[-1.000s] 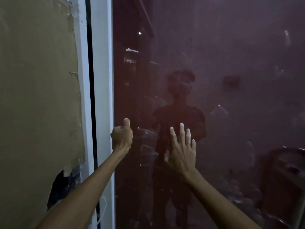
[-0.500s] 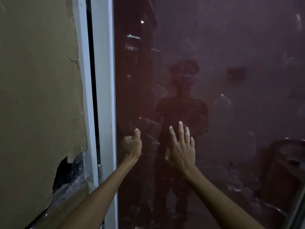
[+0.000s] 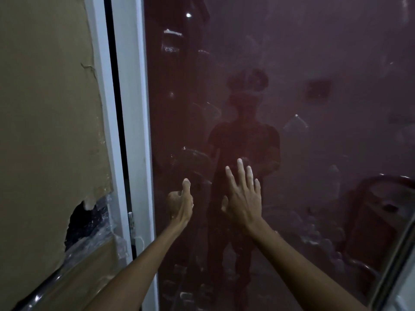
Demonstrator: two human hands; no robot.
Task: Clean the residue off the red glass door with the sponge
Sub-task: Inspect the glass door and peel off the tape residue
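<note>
Red glass door under both hands.

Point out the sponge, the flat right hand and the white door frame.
sponge (image 3: 173, 197), head view, brownish edge showing in the left hand's grip.
right hand (image 3: 243, 199), head view, back of hand.
white door frame (image 3: 134, 108), head view, upright post.

No lettering, label, brand mark or number can be read anywhere in the frame. The red glass door, filling the centre and right of the frame, carries only smears and dim reflections; the white frame beside it and the torn brown covering at the left bear no print.
</note>
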